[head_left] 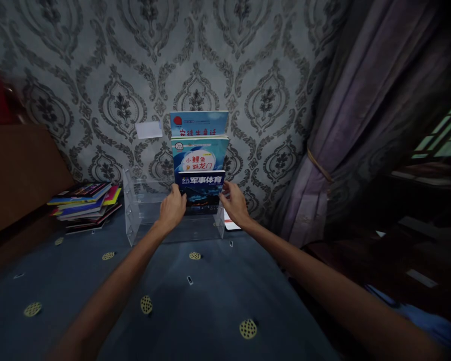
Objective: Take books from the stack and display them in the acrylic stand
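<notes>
A dark blue book (202,189) with white characters on its cover stands upright between my hands. My left hand (173,206) grips its left edge with closed fingers, and my right hand (233,203) pinches its right edge. The book is at a clear acrylic rack (146,220) with stepped tiers; whether its lower edge rests on a tier I cannot tell. Behind it stand a light blue-green book (201,153) with a white oval on the cover and, higher up at the back, a blue book (199,123) with red characters.
To the left lies a stack of books and magazines (84,205) beside a brown box-like piece (22,175). A phone-like object (231,223) is partly hidden behind my right hand. A tied curtain (308,180) hangs at right, near the edge of the blue patterned cloth (195,321).
</notes>
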`<state>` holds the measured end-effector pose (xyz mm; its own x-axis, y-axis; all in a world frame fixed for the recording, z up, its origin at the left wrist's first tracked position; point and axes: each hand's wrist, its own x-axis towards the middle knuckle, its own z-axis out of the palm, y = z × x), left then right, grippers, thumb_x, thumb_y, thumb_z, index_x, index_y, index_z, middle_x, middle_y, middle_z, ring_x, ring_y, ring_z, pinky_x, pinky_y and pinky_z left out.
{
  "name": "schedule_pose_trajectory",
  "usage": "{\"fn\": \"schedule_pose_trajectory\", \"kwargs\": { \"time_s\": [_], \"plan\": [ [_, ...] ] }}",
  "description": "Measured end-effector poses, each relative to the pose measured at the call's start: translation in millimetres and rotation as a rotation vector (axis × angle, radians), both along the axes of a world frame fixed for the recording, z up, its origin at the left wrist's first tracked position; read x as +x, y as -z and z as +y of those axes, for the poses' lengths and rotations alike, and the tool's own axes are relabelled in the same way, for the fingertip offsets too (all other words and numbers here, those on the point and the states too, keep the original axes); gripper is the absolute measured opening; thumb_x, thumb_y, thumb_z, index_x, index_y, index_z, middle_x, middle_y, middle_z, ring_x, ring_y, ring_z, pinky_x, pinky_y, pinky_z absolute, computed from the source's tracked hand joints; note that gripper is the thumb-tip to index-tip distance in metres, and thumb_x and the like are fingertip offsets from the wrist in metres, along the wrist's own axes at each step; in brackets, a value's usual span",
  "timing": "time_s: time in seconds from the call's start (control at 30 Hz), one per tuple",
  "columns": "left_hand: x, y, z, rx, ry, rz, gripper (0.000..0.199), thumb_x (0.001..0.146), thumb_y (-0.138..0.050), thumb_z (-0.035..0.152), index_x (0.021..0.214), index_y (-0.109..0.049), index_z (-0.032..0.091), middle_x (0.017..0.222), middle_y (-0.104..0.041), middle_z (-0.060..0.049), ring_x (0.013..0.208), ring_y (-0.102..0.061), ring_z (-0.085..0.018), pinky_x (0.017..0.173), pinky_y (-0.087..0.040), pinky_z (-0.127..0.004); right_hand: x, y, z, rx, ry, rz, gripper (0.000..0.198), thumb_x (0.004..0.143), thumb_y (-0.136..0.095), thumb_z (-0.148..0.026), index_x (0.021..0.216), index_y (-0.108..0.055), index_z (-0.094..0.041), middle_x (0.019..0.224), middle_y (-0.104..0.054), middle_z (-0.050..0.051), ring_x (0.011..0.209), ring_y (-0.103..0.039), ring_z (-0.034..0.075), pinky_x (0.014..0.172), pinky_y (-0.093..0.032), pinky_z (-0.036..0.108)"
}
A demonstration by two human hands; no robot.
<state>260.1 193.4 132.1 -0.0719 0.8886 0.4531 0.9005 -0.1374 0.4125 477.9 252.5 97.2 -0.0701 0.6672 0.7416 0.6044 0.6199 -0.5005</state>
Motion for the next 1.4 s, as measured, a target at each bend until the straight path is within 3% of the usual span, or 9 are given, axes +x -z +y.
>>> {"fn": "schedule_pose_trajectory", "kwargs": {
  "time_s": [0.1,0.33,0.53,0.77,1.07,1.4],
  "plan": [
    [0.5,-3.3,1.7,-0.016,-0.004,-0.034,0.026,0.101,-0.043,0.028,0.122,-0.043,0.013,0.105,-0.07,-0.024,0.101,-0.071,-0.04,0.086,-0.05,-0.046,-2.7,-3.5,2.3,0.007,0.017,-0.024,0.041,0.089,-0.048,-0.023,0.13,-0.055,-0.019,0.102,-0.061,0.01,0.091,-0.059,0.027,0.09,-0.05,0.047],
    [3.1,-7.3,5.4,-0.044,-0.027,0.052,0.026,0.103,-0.039,0.027,0.122,-0.045,0.011,0.101,-0.072,-0.024,0.1,-0.072,-0.037,0.084,-0.051,-0.042,-7.8,-18.7,9.2,-0.007,0.068,-0.035,0.024,0.092,-0.045,-0.025,0.101,-0.066,-0.018,0.089,-0.058,0.009,0.084,-0.057,0.027,0.083,-0.048,0.043],
    [6.2,-7.7,5.5,-0.069,-0.052,0.081,0.026,0.104,-0.037,0.026,0.123,-0.043,0.011,0.102,-0.073,-0.021,0.099,-0.073,-0.034,0.084,-0.052,-0.039,-7.6,-15.6,15.6,0.022,0.097,-0.011,0.022,0.091,-0.046,-0.027,0.089,-0.066,-0.019,0.084,-0.059,0.008,0.083,-0.057,0.027,0.08,-0.047,0.041],
    [3.3,-4.4,9.8,-0.069,-0.039,0.118,0.03,0.104,-0.035,0.027,0.128,-0.04,0.01,0.104,-0.073,-0.022,0.1,-0.073,-0.033,0.084,-0.052,-0.038,-7.2,-7.2,23.9,0.096,0.096,0.074,0.024,0.091,-0.049,-0.03,0.101,-0.068,-0.019,0.092,-0.068,0.01,0.088,-0.062,0.027,0.083,-0.049,0.042],
    [-0.7,-9.3,8.8,-0.092,0.009,0.28,0.026,0.102,-0.032,0.02,0.124,-0.04,0.008,0.097,-0.073,-0.022,0.093,-0.074,-0.034,0.079,-0.053,-0.039,-7.2,-7.1,27.7,0.105,0.09,0.117,0.024,0.089,-0.052,-0.031,0.097,-0.071,-0.019,0.093,-0.071,0.012,0.088,-0.065,0.028,0.084,-0.051,0.043],
    [-5.8,-6.3,11.2,-0.066,-0.025,0.251,0.029,0.103,-0.038,0.03,0.124,-0.042,0.011,0.099,-0.074,-0.02,0.095,-0.074,-0.035,0.079,-0.054,-0.04,-3.2,-11.5,26.8,0.046,0.089,0.105,0.024,0.086,-0.054,-0.033,0.095,-0.073,-0.02,0.092,-0.074,0.01,0.087,-0.066,0.028,0.083,-0.053,0.044]
  ]
}}
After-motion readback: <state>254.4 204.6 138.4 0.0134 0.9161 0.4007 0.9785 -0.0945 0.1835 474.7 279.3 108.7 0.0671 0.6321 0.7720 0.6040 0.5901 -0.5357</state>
